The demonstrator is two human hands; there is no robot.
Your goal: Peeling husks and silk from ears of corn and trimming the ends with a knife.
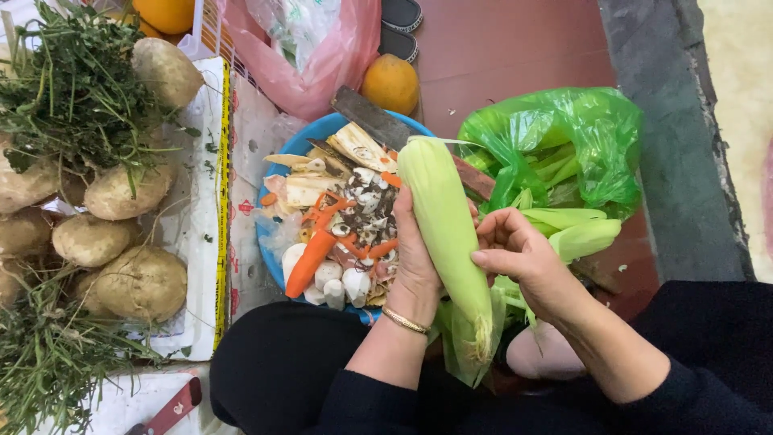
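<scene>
My left hand [416, 262] is wrapped around the left side of an ear of corn [445, 221] still in its pale green husk, tip pointing away from me. A gold bangle [405, 321] sits on that wrist. My right hand [515, 254] touches the corn's right side, thumb pressed on the husk. Just left of the corn lies a blue bowl [316, 131] full of vegetable scraps, with a carrot [308, 262] and white mushroom pieces [342, 283] in it. A cleaver blade [372, 118] rests across the bowl's far rim.
A green plastic bag [580, 133] with more husked corn [584, 235] lies on the right. Potatoes [141, 282] and leafy greens [68, 89] sit on a white board on the left. A pink bag [322, 68], an orange fruit [390, 83] and a red-handled tool [173, 408] are nearby.
</scene>
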